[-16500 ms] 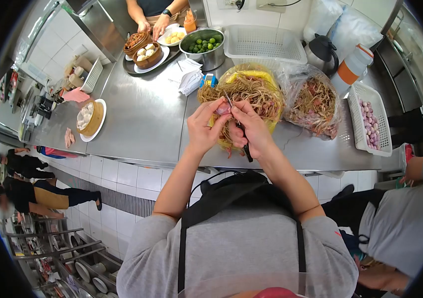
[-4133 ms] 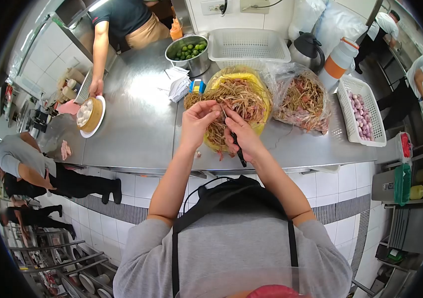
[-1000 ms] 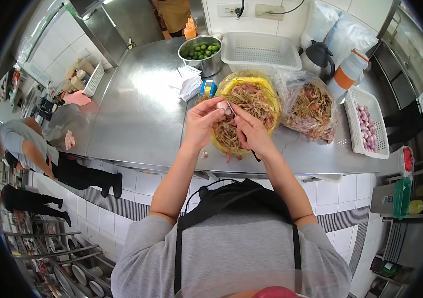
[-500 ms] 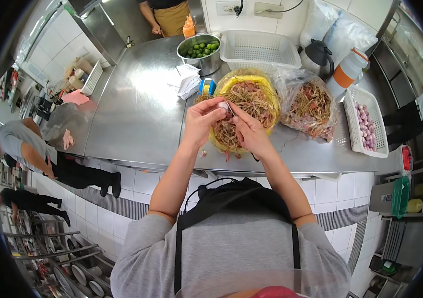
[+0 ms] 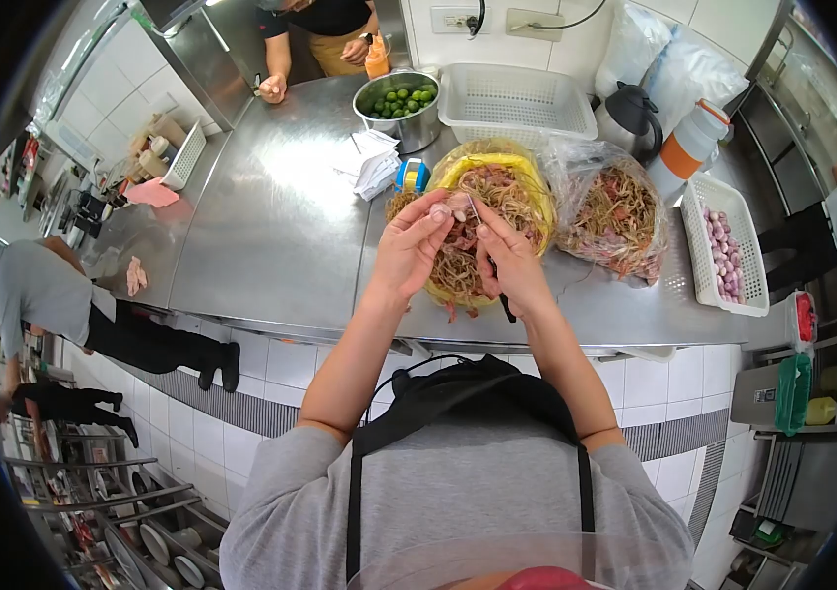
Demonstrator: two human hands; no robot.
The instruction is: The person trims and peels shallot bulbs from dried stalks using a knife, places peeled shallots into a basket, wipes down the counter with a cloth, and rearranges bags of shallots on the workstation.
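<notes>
Standing here, I see the person's left hand [image 5: 409, 246] pinching a small pale bulb [image 5: 459, 207] between thumb and fingertips, above the counter [image 5: 271, 216]. The right hand [image 5: 516, 267] is wrapped around a small knife [image 5: 508, 309], blade up by the bulb, black handle poking out toward five o'clock; whether the edge touches the bulb I can't tell. From the hands, the yellow bag [image 5: 478, 155] of dry stalks [image 5: 509, 192] lies just beneath and toward one o'clock, a clear bag [image 5: 581, 162] of similar stuff at three, and the white basket [image 5: 733, 305] of purplish bulbs [image 5: 723, 251] farther out the same way. I'd judge the bulb light and firm, its skin probably papery, any bared flesh slightly slick. Best held round its fat middle, fingertips kept back from the blade.
</notes>
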